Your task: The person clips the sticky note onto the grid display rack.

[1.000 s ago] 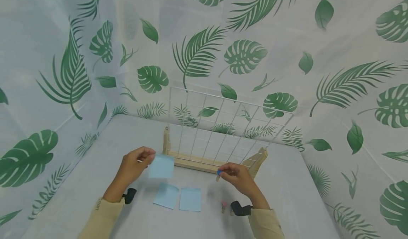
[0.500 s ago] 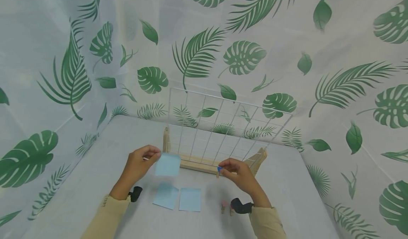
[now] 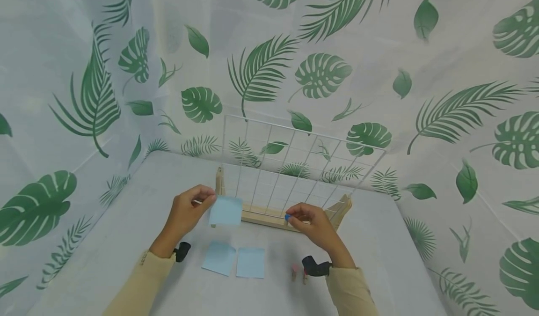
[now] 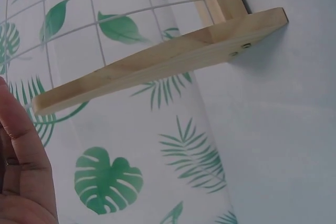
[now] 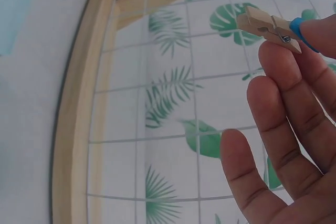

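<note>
My left hand pinches a light blue sticky note by its upper left corner, holding it up in front of the grid's lower left part. Between thumb and fingers, my right hand grips a small wooden clothespin with a blue piece on its end. The clothespin's jaws face away from the fingers and look closed in the right wrist view. A white wire grid leans in a wooden stand behind both hands. In the left wrist view only some fingers show, and the note is out of sight.
Two more blue sticky notes lie side by side on the white table. Two clothespins with pinkish tops stand or lie near the right wrist camera. A leaf-patterned curtain surrounds the table.
My left hand has moved right and slightly up with the sticky note, closer to the grid. My right hand has risen a little toward the grid with the clothespin.
</note>
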Available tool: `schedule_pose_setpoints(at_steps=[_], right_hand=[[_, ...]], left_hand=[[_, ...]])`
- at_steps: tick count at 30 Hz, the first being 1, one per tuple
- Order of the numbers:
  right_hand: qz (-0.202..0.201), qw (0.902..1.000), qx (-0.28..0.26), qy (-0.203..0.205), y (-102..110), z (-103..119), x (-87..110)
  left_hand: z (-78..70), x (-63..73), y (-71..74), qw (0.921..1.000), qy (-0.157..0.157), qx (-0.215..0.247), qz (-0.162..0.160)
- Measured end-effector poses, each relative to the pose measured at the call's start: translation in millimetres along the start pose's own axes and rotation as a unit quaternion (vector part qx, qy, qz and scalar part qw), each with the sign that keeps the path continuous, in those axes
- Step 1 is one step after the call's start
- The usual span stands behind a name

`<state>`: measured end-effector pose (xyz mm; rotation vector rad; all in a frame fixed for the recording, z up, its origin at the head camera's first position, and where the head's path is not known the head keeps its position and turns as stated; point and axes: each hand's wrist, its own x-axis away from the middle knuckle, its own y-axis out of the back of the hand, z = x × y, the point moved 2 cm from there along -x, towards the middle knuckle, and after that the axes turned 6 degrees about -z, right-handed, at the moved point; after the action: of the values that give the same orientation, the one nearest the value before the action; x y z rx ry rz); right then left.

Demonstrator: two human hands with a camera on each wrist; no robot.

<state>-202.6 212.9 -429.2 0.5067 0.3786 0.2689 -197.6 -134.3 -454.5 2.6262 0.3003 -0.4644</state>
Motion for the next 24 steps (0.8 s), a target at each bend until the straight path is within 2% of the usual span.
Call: schedule_pose_setpoints(at_steps=[8,17,24], right_hand=[[-0.004,1.0,-0.001,0.001,4,9,-8.8],[-0.011,0.9994,0.012,0.03,10,18,-15.9],[-0.008,0.9994,0.01,0.032,10,27,-23.0]], left_hand=[[-5.7,-7.1,-2.2,0.9996,-0.025,0.016,0.004],[-14.5,-14.8,-3.6,0.9975,-0.064,0.029,-0.002],[-24.6,-24.3,-5.4,0.9968,-0.068,0.041,-0.01]])
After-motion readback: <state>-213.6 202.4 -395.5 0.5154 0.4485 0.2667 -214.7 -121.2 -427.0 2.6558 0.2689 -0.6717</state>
